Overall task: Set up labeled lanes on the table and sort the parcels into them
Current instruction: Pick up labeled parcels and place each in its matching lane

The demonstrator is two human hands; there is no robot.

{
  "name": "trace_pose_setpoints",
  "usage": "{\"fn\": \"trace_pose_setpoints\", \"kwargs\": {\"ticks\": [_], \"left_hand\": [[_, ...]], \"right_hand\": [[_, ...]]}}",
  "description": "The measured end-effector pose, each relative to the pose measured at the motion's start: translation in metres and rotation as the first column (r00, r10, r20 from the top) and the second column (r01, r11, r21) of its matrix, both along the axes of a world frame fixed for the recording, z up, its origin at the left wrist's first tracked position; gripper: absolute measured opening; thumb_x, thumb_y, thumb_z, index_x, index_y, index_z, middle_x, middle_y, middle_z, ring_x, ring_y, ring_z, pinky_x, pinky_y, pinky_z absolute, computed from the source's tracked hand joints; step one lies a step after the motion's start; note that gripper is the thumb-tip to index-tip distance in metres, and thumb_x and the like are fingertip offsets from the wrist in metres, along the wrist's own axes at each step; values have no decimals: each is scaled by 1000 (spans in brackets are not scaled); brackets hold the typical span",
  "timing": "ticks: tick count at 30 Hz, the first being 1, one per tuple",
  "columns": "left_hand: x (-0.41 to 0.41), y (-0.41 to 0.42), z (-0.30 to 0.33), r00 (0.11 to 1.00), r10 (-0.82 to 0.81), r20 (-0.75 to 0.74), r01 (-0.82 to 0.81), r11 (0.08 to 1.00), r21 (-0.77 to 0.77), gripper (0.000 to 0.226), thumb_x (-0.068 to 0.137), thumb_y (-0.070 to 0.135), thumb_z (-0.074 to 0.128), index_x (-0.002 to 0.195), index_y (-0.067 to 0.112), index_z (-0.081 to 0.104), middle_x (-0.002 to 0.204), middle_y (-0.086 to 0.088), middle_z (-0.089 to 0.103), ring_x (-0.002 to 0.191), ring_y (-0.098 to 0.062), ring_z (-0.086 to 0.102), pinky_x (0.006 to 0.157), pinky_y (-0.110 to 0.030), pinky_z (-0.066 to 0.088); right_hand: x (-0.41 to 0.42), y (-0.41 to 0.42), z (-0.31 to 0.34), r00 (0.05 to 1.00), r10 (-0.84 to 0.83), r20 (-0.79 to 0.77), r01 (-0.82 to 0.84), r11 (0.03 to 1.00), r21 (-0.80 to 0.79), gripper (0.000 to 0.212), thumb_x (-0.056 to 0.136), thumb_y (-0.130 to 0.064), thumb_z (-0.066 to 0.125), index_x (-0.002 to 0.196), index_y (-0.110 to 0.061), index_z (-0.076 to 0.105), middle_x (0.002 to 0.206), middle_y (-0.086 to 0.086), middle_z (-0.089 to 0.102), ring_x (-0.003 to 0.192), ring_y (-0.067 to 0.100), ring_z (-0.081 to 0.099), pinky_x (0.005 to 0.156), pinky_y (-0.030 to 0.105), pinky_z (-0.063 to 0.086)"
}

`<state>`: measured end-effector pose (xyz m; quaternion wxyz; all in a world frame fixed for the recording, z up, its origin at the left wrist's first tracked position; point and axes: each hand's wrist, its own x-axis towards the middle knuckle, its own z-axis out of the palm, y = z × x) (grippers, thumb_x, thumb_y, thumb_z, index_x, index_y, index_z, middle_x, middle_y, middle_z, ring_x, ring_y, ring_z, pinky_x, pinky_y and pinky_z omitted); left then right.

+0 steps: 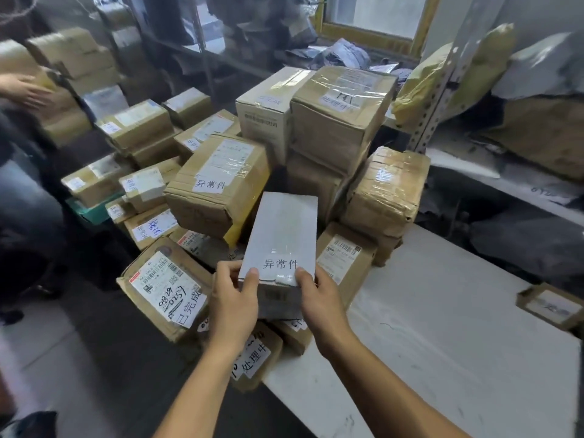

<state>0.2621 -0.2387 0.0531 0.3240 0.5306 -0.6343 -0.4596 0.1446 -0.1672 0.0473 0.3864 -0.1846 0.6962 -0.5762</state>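
Both hands, left hand [235, 298] and right hand [319, 298], grasping white box [281, 235] above piled parcels [221, 181].

Yellow-framed window [376, 17] at back; perforated metal shelving [442, 86] right; grey floor [63, 358].

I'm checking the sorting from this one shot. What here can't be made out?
Head view only:
- White box: underside and near end partly hidden by left hand and right hand.
- Small parcel on the table: label blurred.
- Another person's hand: cut by left edge.
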Motion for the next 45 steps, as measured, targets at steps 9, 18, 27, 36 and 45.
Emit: {"fn": "trace_pose_setpoints", "kwargs": {"ticks": [9, 18, 27, 36, 45], "left_hand": [[-2, 69, -4, 983, -139, -120, 154, 979, 131, 32, 77, 59, 61, 106, 54, 49, 109, 23, 64, 104, 2, 61, 82, -27, 50], [-41, 156, -2, 926, -377, -6, 376, 921, 102, 43, 87, 50, 64, 127, 40, 52, 121, 12, 55, 114, -7, 53, 97, -41, 46], [-111, 264, 5, 820, -568, -69, 572, 813, 104, 39, 90, 33, 67, 123, 42, 50, 122, 17, 55, 108, 9, 52, 80, -21, 46], [-175, 370, 21, 678, -730, -84, 735, 676, 57, 38, 91, 37, 64, 122, 42, 43, 122, 16, 50, 105, 7, 51, 66, -10, 42], [-225, 463, 40, 451, -869, -205, 888, 459, 7, 33, 89, 43, 64, 115, 52, 45, 120, 22, 46, 101, 23, 46, 66, -9, 47]], "right_hand": [[-14, 94, 5, 997, 82, -11, -81, 996, 29, 22, 102, -36, 47, 106, -49, 66, 108, -26, 70, 101, -7, 63, 77, 17, 55], [-36, 209, 0, 999, -49, -4, 49, 999, 2, 32, 94, -38, 48, 122, -39, 66, 116, -16, 72, 110, 9, 66, 97, 43, 54], [-76, 340, 8, 961, -276, -28, 274, 960, -52, 41, 85, -51, 51, 123, -42, 65, 119, -13, 71, 112, 10, 66, 98, 40, 53], [-104, 457, 28, 860, -504, -87, 495, 863, -99, 27, 92, -43, 52, 114, -40, 68, 114, -13, 73, 109, 9, 67, 88, 26, 56], [-112, 550, 56, 669, -723, -169, 701, 690, -177, 48, 84, -61, 62, 120, -30, 67, 115, -10, 73, 109, 10, 68, 90, 31, 57]]}}
